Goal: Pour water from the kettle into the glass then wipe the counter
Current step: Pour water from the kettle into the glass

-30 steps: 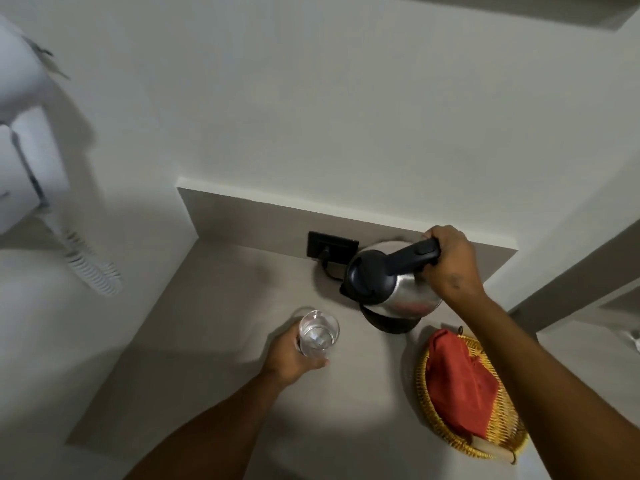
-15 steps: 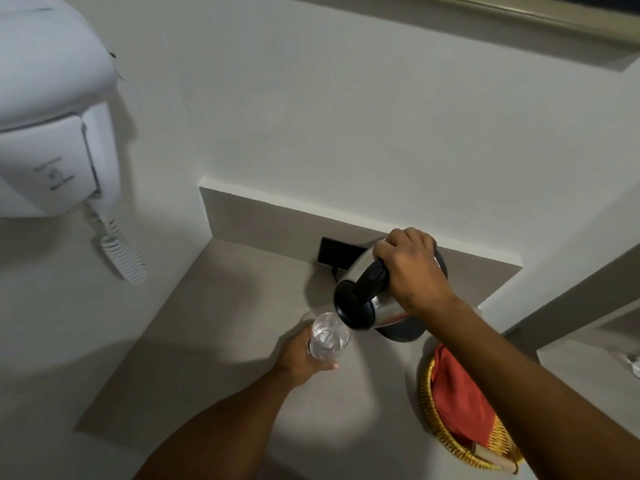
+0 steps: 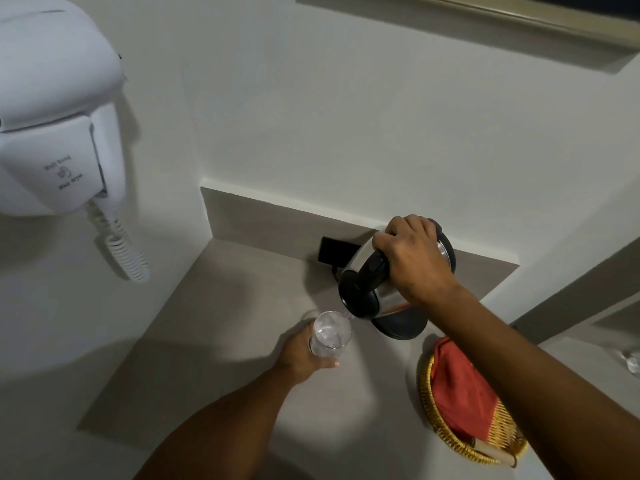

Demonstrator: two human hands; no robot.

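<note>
**At the counter corner: kettle tipped over the glass**

On the grey counter, tucked into a corner of white walls, we see the right hand wrapped tight around the black handle of a stainless-steel electric kettle, fingers curled fully over the grip. The kettle is lifted off its black base, which sits on the counter just below it, and is tilted spout-down to the left. A thin stream of water runs from the spout into the clear glass.

Our left hand holds that glass from the near side, fingers closed round its lower wall, the thumb tip showing under it. The glass is just left of the kettle base; we cannot tell whether it rests on the counter or is raised slightly.

Behind the kettle a black socket plate is set in the grey upstand. To the right, a woven yellow basket holds a folded red cloth, partly hidden by the right forearm.

On the left wall hangs a white wall-mounted hair dryer with a coiled cord. Its small printed label is blurred; the lower line seems to read "Hair Dryer", though we cannot be sure.
</note>
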